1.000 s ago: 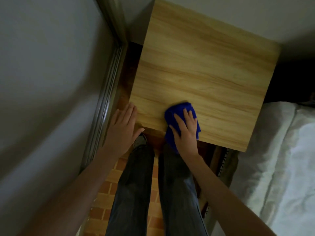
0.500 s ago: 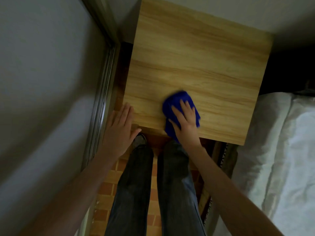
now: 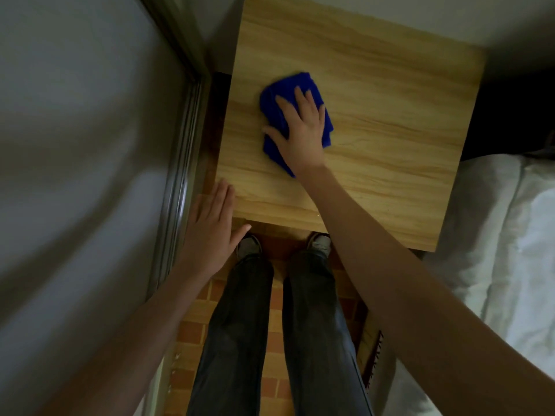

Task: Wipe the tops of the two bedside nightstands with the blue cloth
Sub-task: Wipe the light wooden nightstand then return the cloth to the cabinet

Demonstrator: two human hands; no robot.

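A light wood nightstand (image 3: 390,121) fills the upper middle of the head view, its top bare. A folded blue cloth (image 3: 280,94) lies on the left-centre part of that top. My right hand (image 3: 300,130) presses flat on the cloth, fingers spread and pointing away from me, covering most of it. My left hand (image 3: 213,226) hovers flat at the nightstand's near left corner, fingers together, holding nothing. Only one nightstand is in view.
A grey wall with a metal sliding-door track (image 3: 180,175) runs close along the left. A bed with white bedding (image 3: 510,250) is tight on the right. My legs and shoes stand on orange brick-pattern floor (image 3: 192,328) just before the nightstand.
My right hand has slid the blue cloth from the nightstand's front edge away from me toward its middle. My left hand stays near the front left corner.
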